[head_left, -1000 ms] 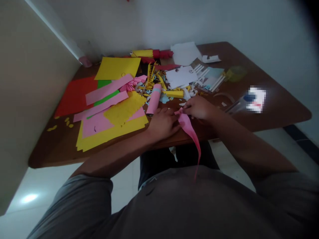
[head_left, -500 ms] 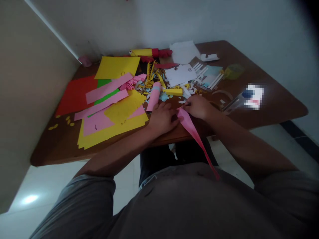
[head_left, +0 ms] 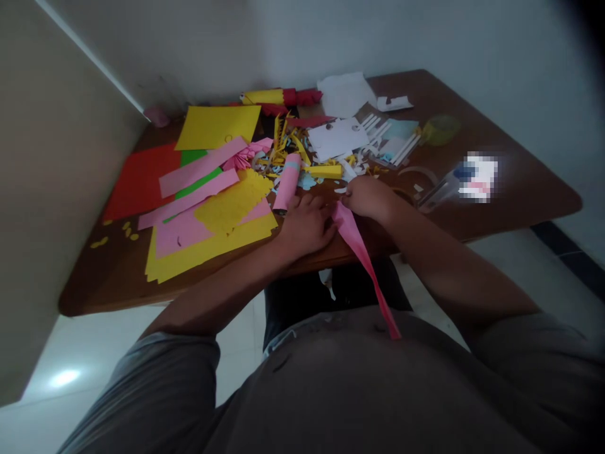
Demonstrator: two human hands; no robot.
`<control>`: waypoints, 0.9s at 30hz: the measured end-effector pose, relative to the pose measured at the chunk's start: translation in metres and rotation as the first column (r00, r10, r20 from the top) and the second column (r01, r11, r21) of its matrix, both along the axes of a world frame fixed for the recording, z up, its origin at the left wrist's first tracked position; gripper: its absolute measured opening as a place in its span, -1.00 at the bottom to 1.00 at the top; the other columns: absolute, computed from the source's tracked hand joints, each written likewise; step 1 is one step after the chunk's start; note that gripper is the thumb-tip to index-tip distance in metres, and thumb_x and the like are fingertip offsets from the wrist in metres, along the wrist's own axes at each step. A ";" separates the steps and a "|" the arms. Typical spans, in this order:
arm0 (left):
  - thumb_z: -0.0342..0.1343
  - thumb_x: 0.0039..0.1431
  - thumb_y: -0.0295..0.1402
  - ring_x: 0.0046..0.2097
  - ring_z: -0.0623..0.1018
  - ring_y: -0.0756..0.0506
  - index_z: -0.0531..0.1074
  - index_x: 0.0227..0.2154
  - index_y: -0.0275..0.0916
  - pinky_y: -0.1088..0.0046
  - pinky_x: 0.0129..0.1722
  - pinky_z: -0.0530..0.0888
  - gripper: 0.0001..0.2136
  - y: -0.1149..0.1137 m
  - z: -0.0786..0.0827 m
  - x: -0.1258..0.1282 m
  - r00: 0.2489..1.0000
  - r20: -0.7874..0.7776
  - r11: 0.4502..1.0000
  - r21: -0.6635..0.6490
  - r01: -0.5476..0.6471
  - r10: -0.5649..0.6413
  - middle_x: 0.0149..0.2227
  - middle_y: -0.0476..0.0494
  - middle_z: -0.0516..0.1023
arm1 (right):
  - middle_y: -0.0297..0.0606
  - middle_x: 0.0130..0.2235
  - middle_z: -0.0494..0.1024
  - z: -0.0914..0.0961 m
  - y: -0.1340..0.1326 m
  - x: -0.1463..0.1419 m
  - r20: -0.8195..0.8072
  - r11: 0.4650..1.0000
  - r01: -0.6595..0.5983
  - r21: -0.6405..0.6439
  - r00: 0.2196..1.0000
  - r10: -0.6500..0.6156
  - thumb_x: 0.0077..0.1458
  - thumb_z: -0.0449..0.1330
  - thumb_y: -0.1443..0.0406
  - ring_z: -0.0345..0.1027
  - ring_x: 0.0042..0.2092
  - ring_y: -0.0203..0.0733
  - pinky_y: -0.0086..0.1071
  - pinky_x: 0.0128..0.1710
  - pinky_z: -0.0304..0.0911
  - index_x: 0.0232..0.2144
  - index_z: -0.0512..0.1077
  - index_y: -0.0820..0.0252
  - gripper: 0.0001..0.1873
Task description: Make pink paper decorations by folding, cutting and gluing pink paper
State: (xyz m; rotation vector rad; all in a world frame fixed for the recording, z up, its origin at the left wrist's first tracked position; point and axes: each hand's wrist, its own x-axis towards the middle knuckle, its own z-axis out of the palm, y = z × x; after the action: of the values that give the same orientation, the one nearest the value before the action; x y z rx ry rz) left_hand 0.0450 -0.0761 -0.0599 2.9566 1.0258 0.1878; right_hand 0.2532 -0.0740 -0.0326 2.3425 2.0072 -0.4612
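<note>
A long pink paper strip (head_left: 363, 252) hangs from the table's front edge towards my lap, its lower end narrow and twisted. Its upper end lies between my two hands. My right hand (head_left: 366, 197) is closed, with thumb and fingers pinching that end at its corner. On the other side, my left hand (head_left: 306, 226) rests on the table with curled fingers, thumb and fingertips gripping the strip's left edge. Just beyond my left hand lies a pink paper tube (head_left: 287, 181) with a light blue band.
Yellow sheets (head_left: 212, 258) and pink strips (head_left: 203, 167) cover the left side. Paper scraps (head_left: 307, 180) are heaped mid-table, with a yellow and red paper tube (head_left: 269, 97) behind. White paper (head_left: 338, 140), a tape roll (head_left: 440, 130) and a blurred-out item (head_left: 478, 178) lie rightward.
The strip's hanging end has swung slightly left. Both hands keep nearly the same place at its upper end, and the view has shifted a little.
</note>
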 end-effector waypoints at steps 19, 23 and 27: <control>-0.06 0.57 -0.08 0.23 0.48 -0.50 0.50 0.37 -0.31 -0.12 0.20 0.34 -0.45 -0.004 0.004 0.004 0.999 -0.042 1.000 -0.007 0.007 -0.007 0.18 -0.49 0.60 | 0.22 0.03 0.74 -0.001 0.007 -0.003 -0.014 0.999 -0.004 -0.033 1.000 0.004 0.32 0.28 0.26 0.65 0.08 0.18 -0.26 -0.05 0.42 0.07 0.70 0.29 -0.64; -0.06 0.58 -0.08 0.23 0.48 -0.49 0.50 0.36 -0.33 -0.10 0.20 0.35 -0.45 -0.004 0.003 0.005 0.999 -0.038 1.000 -0.005 0.006 -0.006 0.17 -0.49 0.60 | 0.22 0.02 0.74 -0.001 0.005 -0.005 -0.010 0.999 0.012 -0.032 1.000 -0.013 0.32 0.25 0.29 0.66 0.07 0.17 -0.26 -0.05 0.43 0.08 0.69 0.32 -0.63; -0.09 0.59 -0.10 0.21 0.49 -0.48 0.50 0.36 -0.36 -0.10 0.18 0.36 -0.45 -0.005 0.003 0.006 0.999 -0.052 1.000 0.001 0.013 -0.013 0.17 -0.50 0.60 | 0.21 0.00 0.74 0.000 0.001 -0.008 -0.007 0.999 0.031 -0.023 1.000 -0.031 0.33 0.25 0.26 0.66 0.05 0.16 -0.25 -0.05 0.44 0.07 0.70 0.30 -0.64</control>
State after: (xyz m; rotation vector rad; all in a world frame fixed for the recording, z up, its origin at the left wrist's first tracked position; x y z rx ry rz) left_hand 0.0509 -0.0806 -0.0573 2.9836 1.0121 0.1115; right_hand 0.2451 -0.0728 -0.0322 2.3644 1.9605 -0.4919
